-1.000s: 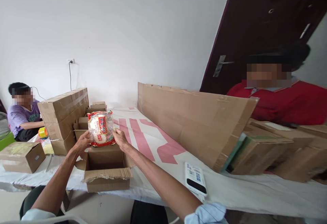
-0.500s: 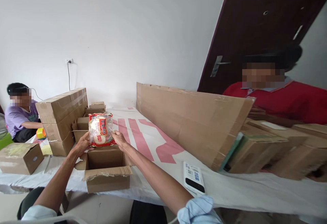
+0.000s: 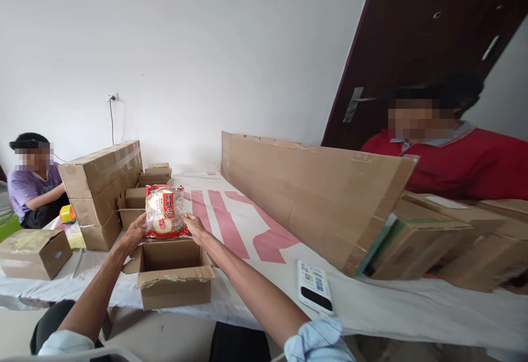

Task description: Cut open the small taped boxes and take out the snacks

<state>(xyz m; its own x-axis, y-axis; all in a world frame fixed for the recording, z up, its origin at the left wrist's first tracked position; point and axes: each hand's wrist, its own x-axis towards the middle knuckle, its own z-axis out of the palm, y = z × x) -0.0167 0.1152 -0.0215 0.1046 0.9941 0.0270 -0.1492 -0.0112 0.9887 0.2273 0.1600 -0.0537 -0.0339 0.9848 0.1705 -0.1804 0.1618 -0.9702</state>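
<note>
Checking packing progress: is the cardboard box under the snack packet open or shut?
Open. The box has its flaps folded outward and its bare inner walls show. Both hands hold the snack packet above it.

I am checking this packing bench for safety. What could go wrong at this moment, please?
1. The snack packet is pinched only at its lower edges by the left hand and right hand above the open box; it might slip or be crushed.
2. That box sits at the table edge and could perhaps be nudged off.
3. The white device also lies near the edge, close to the right forearm.
</note>
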